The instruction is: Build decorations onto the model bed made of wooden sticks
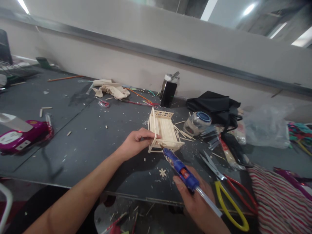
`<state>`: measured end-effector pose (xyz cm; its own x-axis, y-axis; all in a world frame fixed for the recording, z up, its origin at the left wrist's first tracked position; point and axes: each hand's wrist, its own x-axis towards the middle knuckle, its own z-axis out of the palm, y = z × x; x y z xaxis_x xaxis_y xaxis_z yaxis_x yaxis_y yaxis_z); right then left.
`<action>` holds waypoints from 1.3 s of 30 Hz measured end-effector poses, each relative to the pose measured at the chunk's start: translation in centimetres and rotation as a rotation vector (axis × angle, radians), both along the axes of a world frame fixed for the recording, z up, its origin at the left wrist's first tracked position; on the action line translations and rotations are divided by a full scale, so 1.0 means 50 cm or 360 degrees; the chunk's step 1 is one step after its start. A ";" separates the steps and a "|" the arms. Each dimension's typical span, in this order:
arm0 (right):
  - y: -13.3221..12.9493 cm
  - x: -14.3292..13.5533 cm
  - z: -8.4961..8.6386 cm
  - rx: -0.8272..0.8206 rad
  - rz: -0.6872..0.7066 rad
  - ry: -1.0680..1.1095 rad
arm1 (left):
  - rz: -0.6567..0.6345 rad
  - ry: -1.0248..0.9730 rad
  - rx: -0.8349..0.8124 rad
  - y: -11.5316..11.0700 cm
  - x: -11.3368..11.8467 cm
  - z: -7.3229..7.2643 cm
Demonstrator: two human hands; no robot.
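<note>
A small model built of pale wooden sticks (pixel 166 126) stands on the dark table. My left hand (pixel 138 141) pinches the left front corner of this model between thumb and fingers. In my right hand (pixel 196 191) is a blue glue gun (pixel 179 165) with a clear glue stick in its rear end. The nozzle tip is at the front edge of the stick model, close to my left fingertips. A small star-shaped wooden piece (pixel 162 172) lies on the table in front of the model.
Scissors with red and yellow handles (pixel 230 201) lie at the right, beside a striped cloth (pixel 275 198). Behind them are a jar (pixel 198 123), loose sticks (pixel 184 134) and a black bag (pixel 214 104). A phone (pixel 168 94) leans upright behind the model. At left sits a purple power strip (pixel 23 138).
</note>
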<state>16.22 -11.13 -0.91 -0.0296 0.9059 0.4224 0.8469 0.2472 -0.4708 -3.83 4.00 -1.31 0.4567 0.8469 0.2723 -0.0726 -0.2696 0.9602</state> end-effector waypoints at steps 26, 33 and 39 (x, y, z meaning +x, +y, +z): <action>-0.002 0.003 -0.005 0.0076 0.0044 -0.0059 | 0.0005 -0.0014 -0.0015 -0.001 0.002 -0.001; -0.002 -0.002 -0.002 0.0106 0.0027 -0.0067 | -0.0005 -0.0028 -0.0028 -0.002 0.001 -0.002; -0.002 -0.001 -0.004 0.0056 0.0056 -0.0040 | -0.0005 -0.0027 -0.0031 -0.002 0.002 -0.001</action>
